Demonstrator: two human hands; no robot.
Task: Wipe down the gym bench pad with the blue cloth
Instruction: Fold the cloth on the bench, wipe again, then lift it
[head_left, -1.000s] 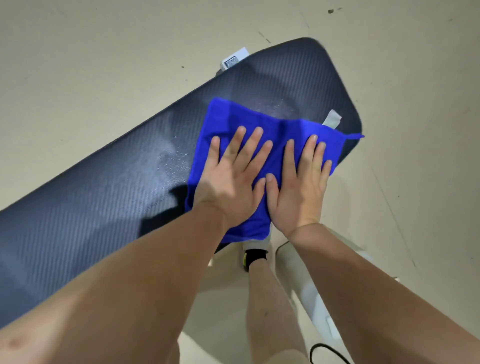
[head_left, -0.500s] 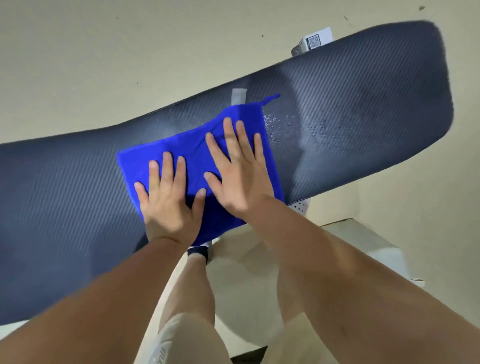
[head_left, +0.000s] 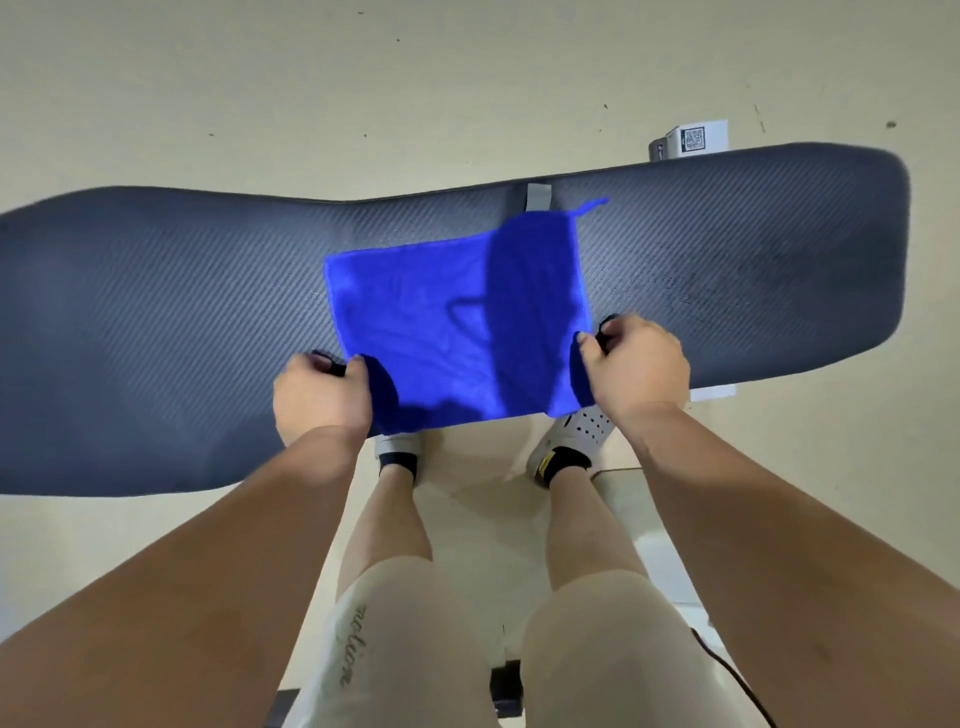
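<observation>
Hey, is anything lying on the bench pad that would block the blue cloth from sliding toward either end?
Nothing visible does. The left hand and right hand each pinch a near corner of the blue cloth, and the bench pad shows only bare surface on both sides.

Bench pad (head_left: 156, 312) stretching left to right across the view, cloth (head_left: 457, 322) lying spread on its middle, left hand (head_left: 322, 400) gripping the cloth's near left corner, right hand (head_left: 639, 364) gripping its near right corner, both sitting at the pad's near edge, shoes (head_left: 576, 436) standing on the floor (head_left: 363, 78) under that edge, labelled box (head_left: 691, 140) showing behind the pad's far right end.
</observation>
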